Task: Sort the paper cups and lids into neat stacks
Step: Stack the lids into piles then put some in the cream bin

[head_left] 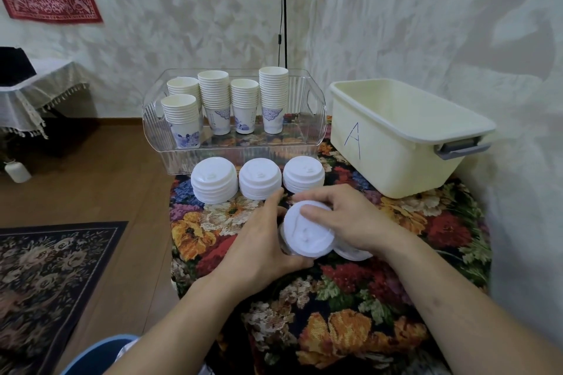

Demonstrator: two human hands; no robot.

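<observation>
Just below the middle of the frame, both hands close around a small stack of white lids (pixel 307 233): the left hand (pixel 262 240) curls round its left side, and the right hand (pixel 344 219) lays fingers over the top lid while gripping the right edge. A loose lid (pixel 350 253) peeks out beneath the right palm.

The stack could skew or spill if the grip slackens, since the lids look like thin, smooth moulded plastic with raised rims, and the flowered woven cloth (pixel 350 323) on the worktop looks soft and uneven. A sideways nudge might also topple the 3 finished lid stacks (pixel 259 183) just above the hands.

Behind them, a clear ribbed plastic tray (pixel 243 155) holds 5 columns of tapered paper cups (pixel 213 100) with blue prints. At right stands a cream plastic bin (pixel 396 143) marked "A".
</observation>
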